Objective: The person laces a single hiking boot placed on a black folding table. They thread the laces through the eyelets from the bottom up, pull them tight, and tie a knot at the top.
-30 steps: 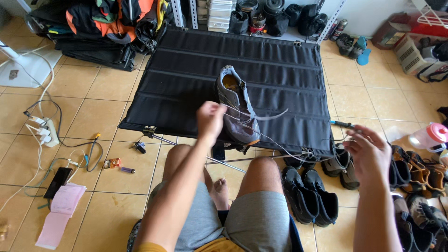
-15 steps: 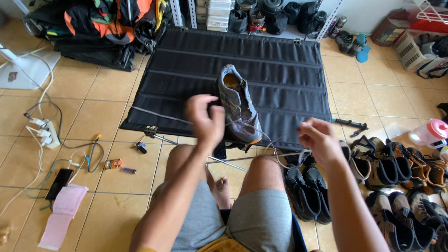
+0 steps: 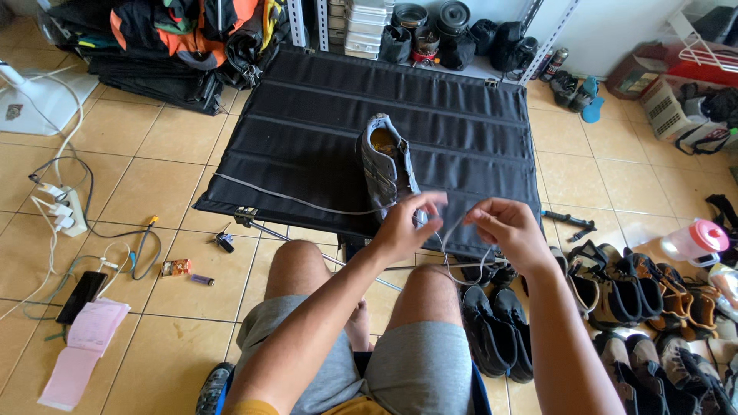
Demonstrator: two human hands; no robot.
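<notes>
Black cot (image 3: pixel 307 138): both hands (image 3: pixel 403 227) (image 3: pixel 507 229) pinch grey shoelace (image 3: pixel 292 201).

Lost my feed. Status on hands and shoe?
Both hands, left and right, pinching the lace. Shoe flat on black cot. Nothing in the way.

The left hand (image 3: pixel 406 227) covers the shoe's (image 3: pixel 387 163) heel, and where the lace (image 3: pixel 292 201) runs between the fingers can't be made out. The boots (image 3: pixel 500 338) sit partly behind the right arm. Shoes (image 3: pixel 676 369) at the right are cut off by the edge, as is the fan base (image 3: pixel 31 100) at the left.
</notes>
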